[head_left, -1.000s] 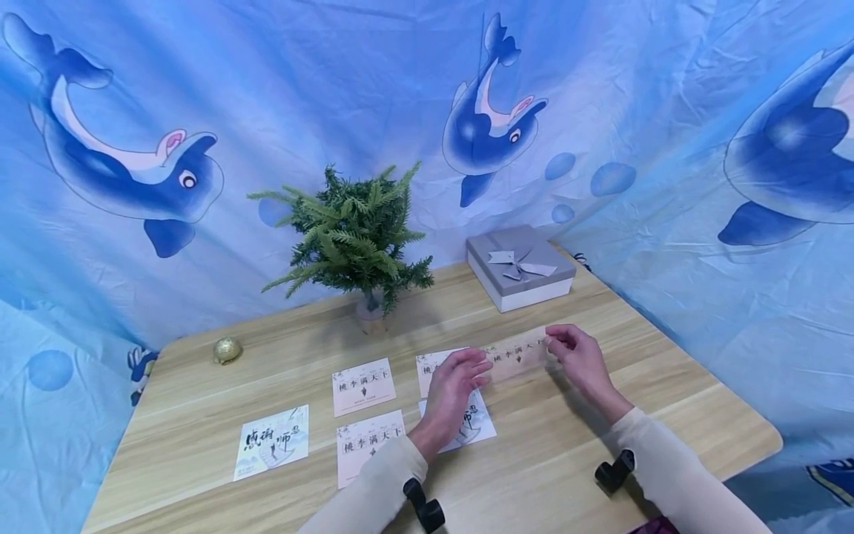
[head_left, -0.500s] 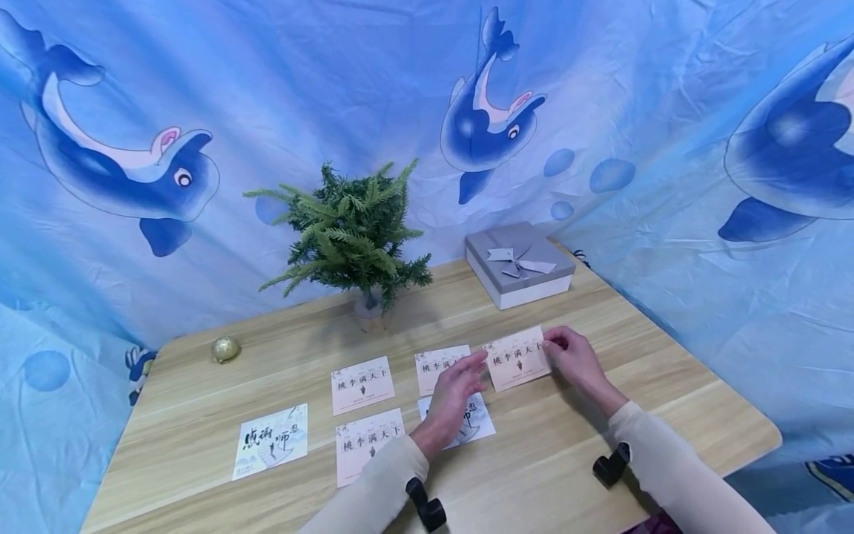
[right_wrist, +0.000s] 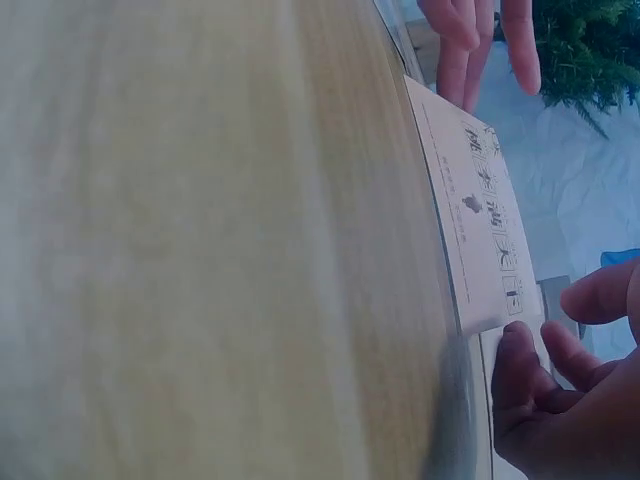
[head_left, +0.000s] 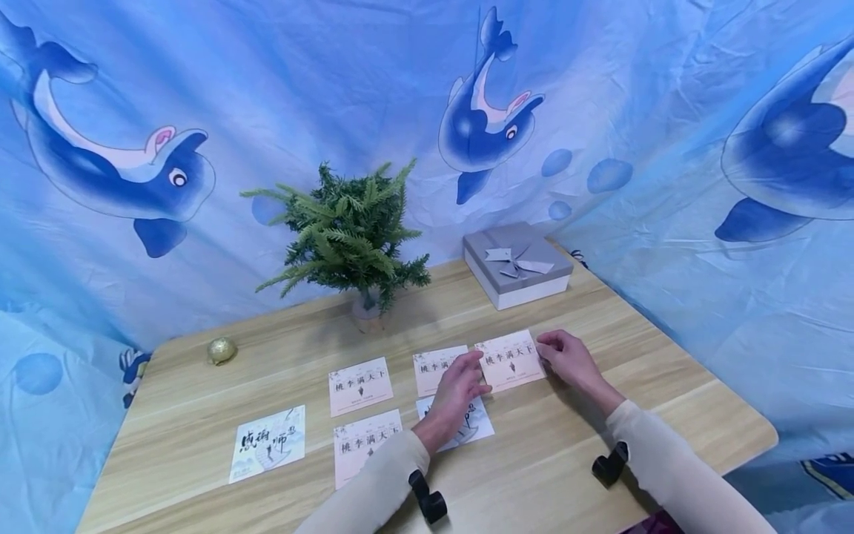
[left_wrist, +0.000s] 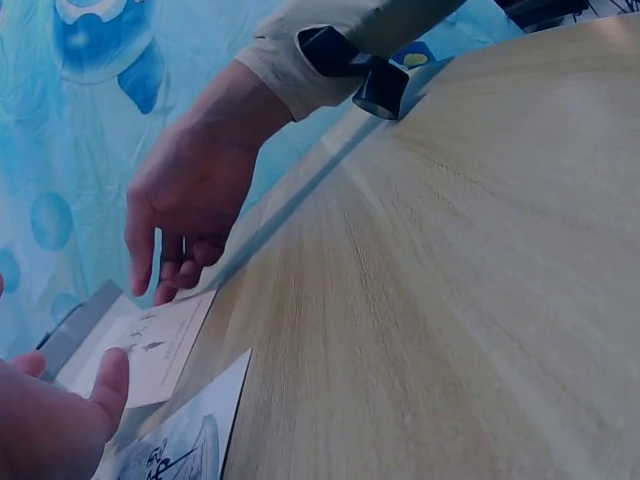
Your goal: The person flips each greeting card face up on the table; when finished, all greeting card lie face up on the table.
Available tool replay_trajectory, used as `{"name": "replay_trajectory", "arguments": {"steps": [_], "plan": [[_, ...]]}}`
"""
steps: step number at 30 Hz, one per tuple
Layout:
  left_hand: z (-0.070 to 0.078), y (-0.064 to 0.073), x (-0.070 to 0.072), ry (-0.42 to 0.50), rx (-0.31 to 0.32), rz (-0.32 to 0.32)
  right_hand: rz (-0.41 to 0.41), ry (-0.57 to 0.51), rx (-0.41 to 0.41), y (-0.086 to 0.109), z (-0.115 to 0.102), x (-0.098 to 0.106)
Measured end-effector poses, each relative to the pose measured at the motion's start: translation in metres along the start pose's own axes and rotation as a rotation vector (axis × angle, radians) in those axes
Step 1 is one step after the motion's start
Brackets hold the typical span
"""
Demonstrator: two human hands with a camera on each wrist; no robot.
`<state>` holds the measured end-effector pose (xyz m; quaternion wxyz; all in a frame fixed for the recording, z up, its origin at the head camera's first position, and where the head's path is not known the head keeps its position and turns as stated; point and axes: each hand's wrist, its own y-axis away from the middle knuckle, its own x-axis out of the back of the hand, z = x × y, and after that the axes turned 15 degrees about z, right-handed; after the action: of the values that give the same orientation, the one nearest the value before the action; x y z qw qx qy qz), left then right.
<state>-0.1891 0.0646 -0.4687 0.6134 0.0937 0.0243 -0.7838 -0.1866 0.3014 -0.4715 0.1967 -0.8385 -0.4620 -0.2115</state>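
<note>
A pink card (head_left: pixel 511 361) printed with a row of Chinese characters lies on the wooden table (head_left: pixel 534 460) between both hands. My right hand (head_left: pixel 575 365) is at its right edge; the right wrist view shows a fingertip (right_wrist: pixel 515 340) at that edge, with the thumb apart. By the card's left edge hovers my left hand (head_left: pixel 455 400), its fingers loosely extended. Under that hand in the head view, a second pink card (head_left: pixel 430 365) and a white card with brush lettering (head_left: pixel 482 429) are partly hidden. The left wrist view shows the pink card (left_wrist: pixel 165 340) beneath the right fingers.
Further left lie two more pink cards (head_left: pixel 360 400) and another white card (head_left: pixel 267 445). A small artificial pine tree (head_left: pixel 353 245) stands at the back, beside a grey-lidded gift box (head_left: pixel 517 263). A gold ball (head_left: pixel 222 350) sits at the far left.
The pink card, raised and tilted between the hands a second ago, has come down flat on the table and slightly left. The right fingers have loosened at its edge.
</note>
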Motion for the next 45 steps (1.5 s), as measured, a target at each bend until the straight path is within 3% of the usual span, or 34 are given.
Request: {"name": "replay_trajectory", "arguments": {"steps": [7, 18, 30, 40, 45], "plan": [[-0.0005, -0.0001, -0.0005, -0.029, 0.040, 0.011, -0.021, -0.020, -0.019, 0.0018, -0.0016, 0.0012], [-0.0029, 0.0010, -0.0025, -0.050, 0.027, 0.028, -0.078, 0.010, -0.011, 0.0054, -0.0033, -0.0004], [0.0015, 0.0042, -0.0074, -0.025, 0.021, 0.047, -0.087, 0.023, -0.012, 0.0069, -0.0052, -0.0014], [-0.0036, 0.0033, -0.0061, -0.007, 0.022, 0.071, -0.083, 0.030, -0.016, 0.0047, -0.0034, -0.0025], [-0.0046, 0.0031, -0.0041, -0.038, 0.012, 0.079, -0.088, 0.020, -0.026, 0.0042, -0.0038, -0.0028]]}}
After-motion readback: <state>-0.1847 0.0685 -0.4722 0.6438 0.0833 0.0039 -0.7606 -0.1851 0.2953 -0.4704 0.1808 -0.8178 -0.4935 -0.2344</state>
